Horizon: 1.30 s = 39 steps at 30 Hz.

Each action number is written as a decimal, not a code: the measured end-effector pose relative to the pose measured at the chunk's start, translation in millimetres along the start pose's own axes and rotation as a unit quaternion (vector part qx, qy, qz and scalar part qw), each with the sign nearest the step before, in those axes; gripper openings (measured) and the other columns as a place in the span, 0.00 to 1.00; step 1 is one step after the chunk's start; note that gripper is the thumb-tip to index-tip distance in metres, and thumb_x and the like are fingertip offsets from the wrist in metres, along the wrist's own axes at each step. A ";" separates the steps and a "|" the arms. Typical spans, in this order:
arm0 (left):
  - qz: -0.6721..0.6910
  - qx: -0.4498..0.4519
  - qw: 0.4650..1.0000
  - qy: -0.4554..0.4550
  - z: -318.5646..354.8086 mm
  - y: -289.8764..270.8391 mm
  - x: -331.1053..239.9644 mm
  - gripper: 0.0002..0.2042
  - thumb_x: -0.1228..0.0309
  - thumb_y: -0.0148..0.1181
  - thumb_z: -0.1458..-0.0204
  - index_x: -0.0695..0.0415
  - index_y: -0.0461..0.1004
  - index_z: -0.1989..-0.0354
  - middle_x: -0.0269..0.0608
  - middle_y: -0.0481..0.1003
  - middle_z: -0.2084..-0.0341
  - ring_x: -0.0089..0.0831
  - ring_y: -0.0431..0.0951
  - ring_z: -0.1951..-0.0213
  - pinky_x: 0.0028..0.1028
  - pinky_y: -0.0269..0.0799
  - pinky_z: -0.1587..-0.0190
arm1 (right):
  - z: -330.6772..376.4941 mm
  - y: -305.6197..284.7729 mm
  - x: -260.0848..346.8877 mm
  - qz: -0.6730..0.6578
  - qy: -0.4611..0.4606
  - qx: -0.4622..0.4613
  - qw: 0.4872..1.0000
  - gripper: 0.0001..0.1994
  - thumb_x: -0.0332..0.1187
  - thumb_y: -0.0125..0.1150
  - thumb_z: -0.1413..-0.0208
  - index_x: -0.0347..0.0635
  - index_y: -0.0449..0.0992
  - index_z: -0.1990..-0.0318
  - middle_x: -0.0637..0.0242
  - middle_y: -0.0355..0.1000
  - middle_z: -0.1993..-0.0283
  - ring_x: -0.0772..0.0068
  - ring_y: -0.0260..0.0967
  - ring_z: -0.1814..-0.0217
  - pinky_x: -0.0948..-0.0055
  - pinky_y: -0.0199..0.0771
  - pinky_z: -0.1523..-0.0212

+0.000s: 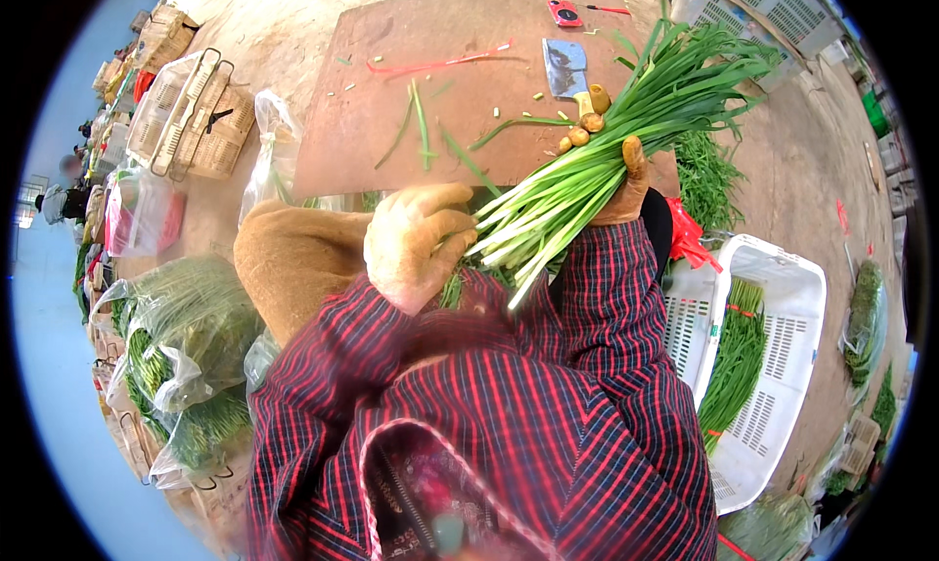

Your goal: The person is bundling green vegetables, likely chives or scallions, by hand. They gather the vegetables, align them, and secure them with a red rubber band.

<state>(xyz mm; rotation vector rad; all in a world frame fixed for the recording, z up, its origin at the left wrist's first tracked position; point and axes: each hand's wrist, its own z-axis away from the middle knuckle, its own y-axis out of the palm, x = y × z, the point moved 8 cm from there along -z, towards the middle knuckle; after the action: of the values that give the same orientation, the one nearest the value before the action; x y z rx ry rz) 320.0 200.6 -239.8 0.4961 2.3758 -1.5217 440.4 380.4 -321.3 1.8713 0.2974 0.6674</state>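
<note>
Over on the right I see one white basket [785,341] holding greens [729,370] with two red bands showing, while on the left clear plastic bags [184,380] bulge with more, and one cleaver [564,67] lies on the brown board [362,111]. The bunch of green stalks [562,184] slants over the board's near right part, clasped in the right hand [616,206], fingers wrapped round it, thumb up. The left hand [416,240], arm bent, half curls beside the pale stalk ends; whether it pinches any I can't tell.
</note>
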 end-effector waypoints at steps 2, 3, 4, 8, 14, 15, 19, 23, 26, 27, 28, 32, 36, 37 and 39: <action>0.031 0.007 0.999 -0.019 2.7 -1.3 3.7 0.05 0.75 0.64 0.57 0.58 0.78 0.70 0.41 0.77 0.56 0.40 0.75 0.53 0.37 0.68 0.49 | -1.0 2.4 -1.8 0.008 0.007 0.007 1.000 0.35 0.42 0.68 0.50 0.36 0.61 0.38 0.65 0.70 0.59 0.67 0.69 0.55 0.66 0.72 0.49; 0.047 0.010 0.998 -0.028 3.7 -1.0 5.4 0.05 0.75 0.63 0.55 0.58 0.78 0.69 0.42 0.76 0.56 0.39 0.75 0.52 0.37 0.68 0.49 | -0.7 2.2 -1.7 0.001 0.007 0.006 1.000 0.35 0.42 0.68 0.50 0.36 0.61 0.38 0.65 0.70 0.59 0.67 0.69 0.55 0.66 0.72 0.49; 0.141 0.003 0.988 -0.060 5.3 0.2 10.6 0.04 0.75 0.62 0.53 0.59 0.77 0.69 0.44 0.76 0.56 0.39 0.74 0.53 0.36 0.68 0.49 | -0.1 2.0 -1.1 -0.005 0.007 0.006 1.000 0.35 0.42 0.68 0.50 0.36 0.61 0.38 0.65 0.70 0.59 0.67 0.69 0.55 0.66 0.72 0.49; 0.414 0.020 0.898 -0.148 17.3 11.6 27.6 0.06 0.72 0.58 0.47 0.63 0.74 0.69 0.51 0.73 0.56 0.35 0.71 0.54 0.34 0.65 0.51 | -2.5 -3.8 0.5 -0.025 0.006 0.009 1.000 0.35 0.44 0.67 0.49 0.37 0.60 0.38 0.65 0.69 0.57 0.67 0.69 0.55 0.65 0.71 0.47; 0.436 0.093 0.884 -0.139 46.8 -4.2 59.5 0.09 0.67 0.57 0.45 0.62 0.71 0.68 0.48 0.72 0.57 0.32 0.69 0.57 0.31 0.63 0.53 | -2.4 -15.6 18.4 -0.050 -0.025 -0.009 0.998 0.32 0.43 0.65 0.47 0.38 0.61 0.39 0.66 0.69 0.58 0.68 0.69 0.55 0.65 0.71 0.47; 0.425 0.087 0.884 -0.173 56.1 -12.2 69.4 0.09 0.68 0.57 0.45 0.63 0.71 0.67 0.44 0.72 0.59 0.29 0.69 0.59 0.28 0.64 0.55 | -2.9 -20.5 21.7 -0.049 -0.029 -0.018 0.998 0.31 0.43 0.65 0.47 0.38 0.62 0.40 0.67 0.69 0.58 0.68 0.69 0.55 0.65 0.71 0.48; 0.210 0.139 0.923 -0.291 122.0 -66.2 152.6 0.04 0.74 0.57 0.44 0.60 0.74 0.63 0.30 0.70 0.69 0.18 0.66 0.68 0.19 0.64 0.65 | -2.1 -28.3 42.9 -0.029 -0.042 -0.019 0.999 0.26 0.46 0.66 0.48 0.37 0.67 0.50 0.67 0.68 0.59 0.67 0.68 0.54 0.63 0.70 0.45; -0.083 0.058 0.924 -0.369 144.1 -158.8 203.0 0.04 0.74 0.59 0.50 0.55 0.75 0.66 0.38 0.76 0.81 0.29 0.77 0.78 0.32 0.72 0.71 | -2.1 -45.0 57.5 -0.022 -0.082 -0.057 0.995 0.24 0.43 0.65 0.48 0.37 0.67 0.50 0.65 0.69 0.63 0.67 0.68 0.57 0.62 0.71 0.48; -0.305 0.026 0.877 -0.369 121.2 -180.1 181.5 0.05 0.64 0.59 0.49 0.49 0.76 0.67 0.43 0.78 0.76 0.41 0.79 0.72 0.39 0.73 0.67 | -3.6 -45.0 60.3 -0.031 -0.092 -0.045 0.994 0.25 0.42 0.65 0.48 0.36 0.66 0.49 0.66 0.68 0.62 0.69 0.67 0.57 0.62 0.70 0.47; -0.339 0.026 0.863 -0.374 117.7 -178.7 184.7 0.06 0.62 0.59 0.49 0.48 0.76 0.67 0.44 0.78 0.74 0.45 0.79 0.70 0.41 0.73 0.67 | -3.3 -41.1 61.1 -0.033 -0.099 -0.041 0.994 0.26 0.42 0.65 0.47 0.36 0.65 0.47 0.67 0.68 0.62 0.70 0.67 0.57 0.62 0.70 0.47; -0.371 0.026 0.848 -0.377 115.4 -178.2 188.1 0.07 0.59 0.58 0.49 0.46 0.76 0.67 0.45 0.78 0.73 0.48 0.79 0.68 0.42 0.73 0.66 | -3.3 -32.1 63.5 -0.043 -0.103 -0.011 0.994 0.30 0.42 0.64 0.47 0.37 0.61 0.41 0.70 0.68 0.59 0.71 0.67 0.56 0.63 0.69 0.45; -0.410 0.031 0.808 -0.422 122.5 -184.6 208.7 0.07 0.58 0.58 0.50 0.44 0.77 0.66 0.47 0.78 0.71 0.50 0.78 0.65 0.45 0.73 0.64 | -0.9 -32.9 73.0 -0.038 -0.123 -0.008 0.992 0.30 0.40 0.63 0.46 0.37 0.61 0.39 0.68 0.71 0.59 0.69 0.70 0.56 0.63 0.71 0.49; -0.340 -0.024 0.835 -0.433 160.9 -245.3 238.5 0.07 0.64 0.59 0.50 0.51 0.79 0.67 0.43 0.78 0.76 0.37 0.79 0.71 0.36 0.72 0.67 | 4.5 -34.2 86.4 -0.050 -0.145 -0.005 0.988 0.28 0.40 0.62 0.45 0.36 0.62 0.41 0.68 0.70 0.59 0.72 0.68 0.59 0.66 0.72 0.53; -0.309 -0.037 0.837 -0.450 171.2 -268.1 218.0 0.07 0.67 0.60 0.50 0.54 0.79 0.66 0.40 0.78 0.78 0.31 0.78 0.75 0.31 0.71 0.69 | 1.6 -34.7 80.1 -0.070 -0.132 0.000 0.989 0.27 0.40 0.61 0.45 0.35 0.62 0.41 0.68 0.70 0.60 0.72 0.68 0.61 0.66 0.72 0.54; -0.090 -0.085 0.894 -0.430 170.6 -255.6 215.3 0.05 0.78 0.59 0.49 0.62 0.78 0.65 0.32 0.75 0.79 0.19 0.72 0.77 0.21 0.67 0.72 | 0.6 -38.0 83.3 -0.064 -0.134 0.002 0.989 0.25 0.40 0.63 0.46 0.35 0.65 0.46 0.68 0.68 0.60 0.73 0.66 0.60 0.67 0.70 0.53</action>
<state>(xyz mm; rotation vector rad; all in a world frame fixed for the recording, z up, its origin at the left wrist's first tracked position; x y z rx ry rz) 24.2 -24.6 -188.3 -0.3921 1.8233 -1.2061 512.3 436.3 -330.7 1.9007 0.2411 0.3235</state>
